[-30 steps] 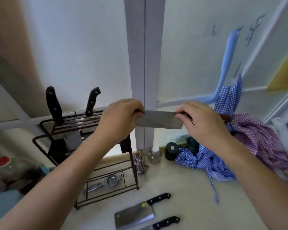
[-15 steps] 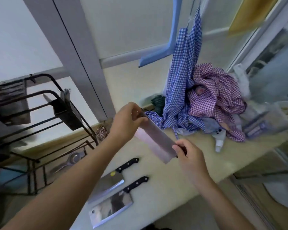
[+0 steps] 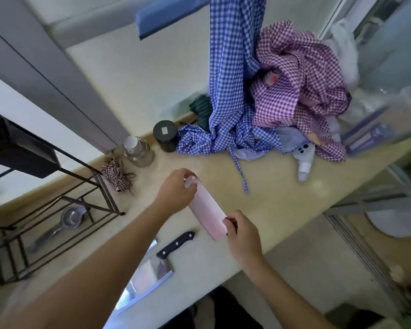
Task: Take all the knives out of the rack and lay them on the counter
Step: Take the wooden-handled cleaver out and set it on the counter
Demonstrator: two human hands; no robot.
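Both hands hold one knife just above the counter. The left hand pinches the blade's far end; the right hand is closed round the handle. Next, I think, it must go down flat beside the other knife.

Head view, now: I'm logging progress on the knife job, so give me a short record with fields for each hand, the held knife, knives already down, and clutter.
left hand: grips the far end of the held cleaver's blade
right hand: closed on its handle end, handle mostly hidden
held cleaver: low over the counter; contact unclear
knives already down: one cleaver with a black handle, near the front edge, partly behind the left forearm
rack: at left, only partly in frame
clutter: checked cloths, two jars, spray bottle
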